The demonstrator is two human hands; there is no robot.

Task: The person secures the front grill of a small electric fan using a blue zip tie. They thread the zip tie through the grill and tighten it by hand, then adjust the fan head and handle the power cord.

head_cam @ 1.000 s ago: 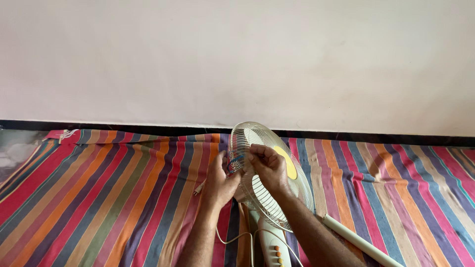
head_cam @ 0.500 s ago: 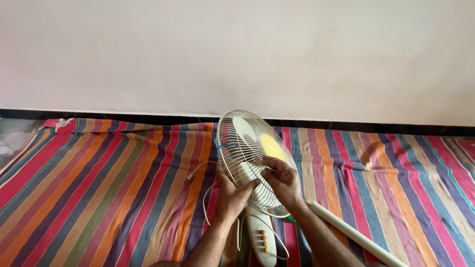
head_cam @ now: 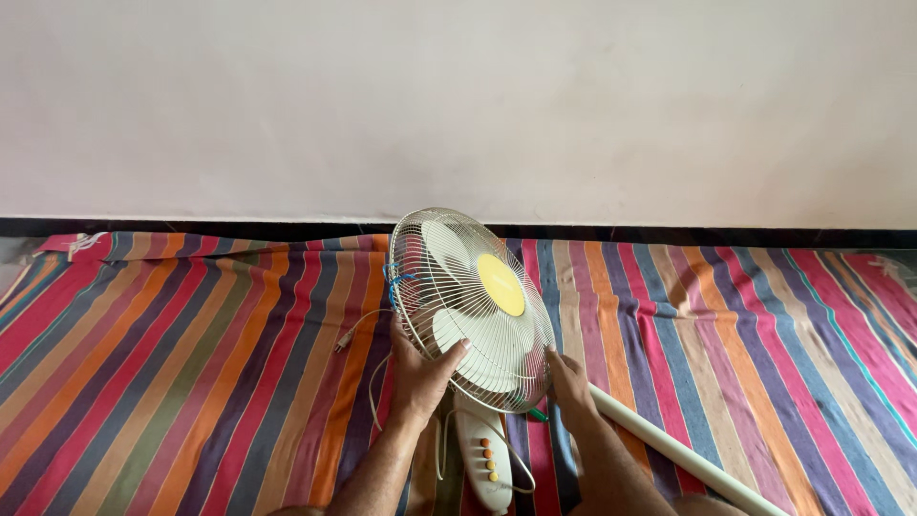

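Wall: plain, pale, fills the upper half of the view; a dark skirting band runs along its foot.
Striped cloth: covers the floor from the wall to the near edge, its bands of red, orange, purple, blue and green running away from the camera; slightly rumpled along the far edge.
Fan: white electric fan, centre of the view, standing up from the cloth between the two hands; the round wire guard is tilted and turned toward the right, with pale blades behind the wires and a yellow round cap at the middle.
White pole: a long tube lying on the cloth to the right of the fan, slanting down toward the bottom right corner, near the right forearm.
Control base: the white lower body of the fan, below the guard, with a short row of orange and yellow buttons.
Cord: thin white lead trailing off to the left of the fan across the cloth, ending in a small plug.
Left hand: pressed against the lower left of the guard, fingers spread and curled around the rim, thumb on the front wires.
Right hand: at the lower right edge of the guard, fingers loosely bent and touching the rim; how firmly it grips I cannot tell.
Blue tie: small blue strand on the guard's left rim.
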